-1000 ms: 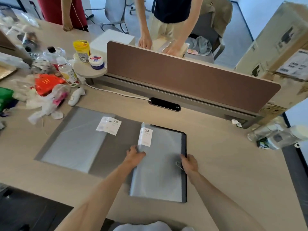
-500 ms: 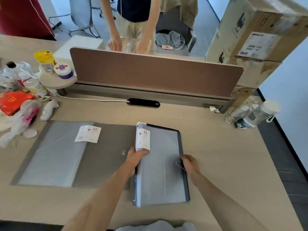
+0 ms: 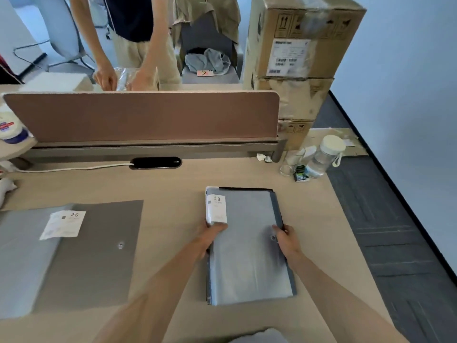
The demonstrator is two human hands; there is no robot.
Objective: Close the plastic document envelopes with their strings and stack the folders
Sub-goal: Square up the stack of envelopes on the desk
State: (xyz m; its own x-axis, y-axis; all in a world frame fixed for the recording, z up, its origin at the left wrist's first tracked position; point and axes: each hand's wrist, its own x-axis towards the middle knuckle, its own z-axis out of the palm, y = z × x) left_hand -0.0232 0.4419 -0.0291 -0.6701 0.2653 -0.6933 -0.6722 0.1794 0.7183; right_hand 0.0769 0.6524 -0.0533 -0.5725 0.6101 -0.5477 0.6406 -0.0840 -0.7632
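A grey plastic document envelope (image 3: 249, 246) with a white "20" label lies closed on top of a dark folder stack in the middle of the desk. My left hand (image 3: 210, 235) grips its left edge just below the label. My right hand (image 3: 284, 240) holds its right edge beside the small round string button. A second grey envelope (image 3: 81, 256) lies flat and apart on the left, its flap spread wide, with its own "20" label and a button showing.
A brown divider panel (image 3: 141, 116) runs across the back of the desk (image 3: 173, 189), with a black cable port. Clear bottles (image 3: 324, 154) stand at the right corner, cardboard boxes (image 3: 296, 58) behind. A person stands beyond the divider. The desk's right edge drops to dark carpet.
The stack in my hands has slid to the right, away from the left envelope, leaving bare desk between them. My view has also turned right.
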